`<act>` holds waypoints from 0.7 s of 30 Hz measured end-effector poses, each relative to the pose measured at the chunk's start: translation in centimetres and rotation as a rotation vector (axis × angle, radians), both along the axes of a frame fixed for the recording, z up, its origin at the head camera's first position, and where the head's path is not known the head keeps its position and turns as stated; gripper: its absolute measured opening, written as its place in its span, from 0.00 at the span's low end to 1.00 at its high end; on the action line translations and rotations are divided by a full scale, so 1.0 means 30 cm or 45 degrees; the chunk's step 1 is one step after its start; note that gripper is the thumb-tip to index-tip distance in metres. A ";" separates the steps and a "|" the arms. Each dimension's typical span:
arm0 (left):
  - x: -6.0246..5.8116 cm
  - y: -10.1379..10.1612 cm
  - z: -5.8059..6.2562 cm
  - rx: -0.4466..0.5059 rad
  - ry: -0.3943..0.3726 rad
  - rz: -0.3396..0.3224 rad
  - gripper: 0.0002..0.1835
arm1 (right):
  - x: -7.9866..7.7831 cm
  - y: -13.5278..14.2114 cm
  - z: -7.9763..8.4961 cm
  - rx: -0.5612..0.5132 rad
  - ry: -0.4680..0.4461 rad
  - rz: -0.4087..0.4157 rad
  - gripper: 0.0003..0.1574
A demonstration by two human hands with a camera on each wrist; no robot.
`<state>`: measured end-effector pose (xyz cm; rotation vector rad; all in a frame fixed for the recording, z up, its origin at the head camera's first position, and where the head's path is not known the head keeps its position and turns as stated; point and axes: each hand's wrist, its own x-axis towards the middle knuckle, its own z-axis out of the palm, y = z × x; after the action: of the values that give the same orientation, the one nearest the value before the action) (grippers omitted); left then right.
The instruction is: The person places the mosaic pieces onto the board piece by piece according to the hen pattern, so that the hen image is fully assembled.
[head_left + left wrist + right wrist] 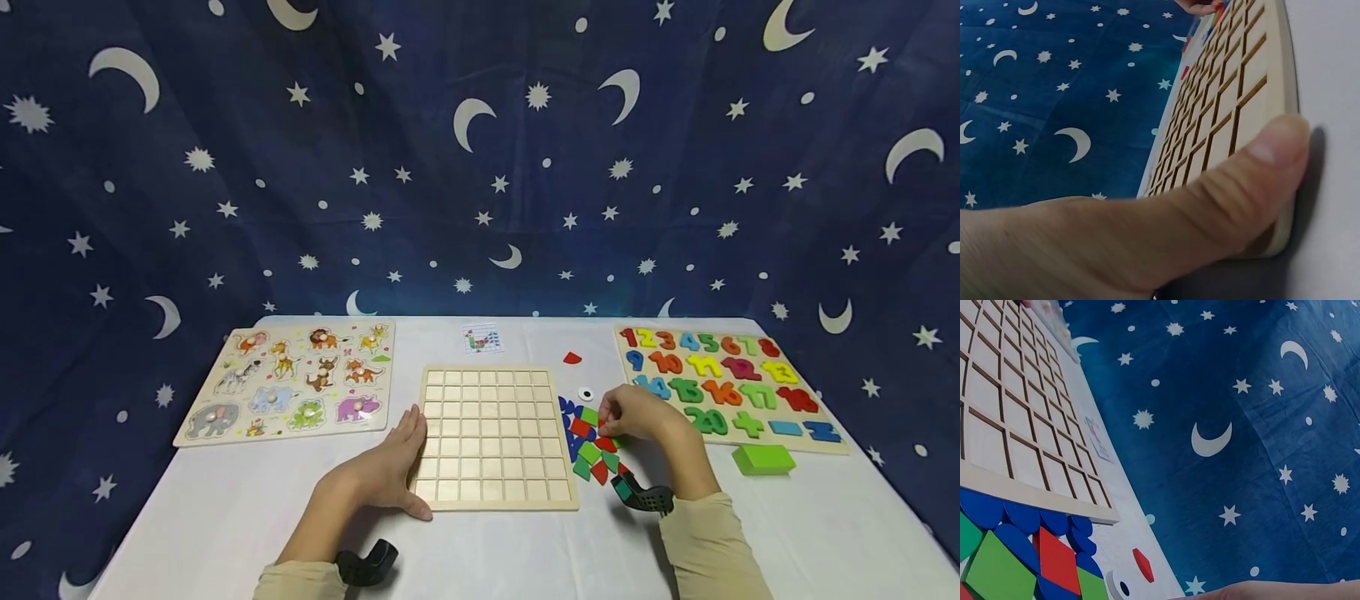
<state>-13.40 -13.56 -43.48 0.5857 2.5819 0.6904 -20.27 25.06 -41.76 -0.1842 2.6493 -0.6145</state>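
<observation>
Rests an unclenched left hand against the pale wooden grid board on the white bench; curls the right hand over flat red, green and blue pieces beside the board (cannot tell whether pinching one).

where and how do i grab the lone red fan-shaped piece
Probably best pinched by opposite edges: come from above with the right hand onto the flat red fan-shaped piece. It lies flat and apart from the red, green and blue pieces, its rim free all round; the white disc with a black dot sits on its near side, so avoid sliding in low from there.
</observation>
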 end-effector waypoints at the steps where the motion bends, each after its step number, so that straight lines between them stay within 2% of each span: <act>1: 0.000 -0.003 0.001 -0.003 -0.010 0.008 0.74 | -0.002 -0.001 -0.002 -0.001 0.000 0.001 0.10; 8: -0.007 -0.013 0.004 -0.007 -0.019 -0.005 0.73 | -0.007 0.001 -0.011 -0.018 0.013 0.027 0.11; 19: 0.003 -0.010 0.013 -0.024 0.010 -0.023 0.73 | -0.010 0.013 -0.011 -0.128 -0.002 0.033 0.10; 21: 0.005 -0.011 0.013 -0.026 0.013 -0.015 0.72 | -0.011 0.014 -0.009 -0.149 0.026 0.064 0.09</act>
<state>-13.25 -13.90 -43.10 0.5993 2.5899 0.6578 -20.61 25.49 -42.02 -0.2917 2.6212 -0.7550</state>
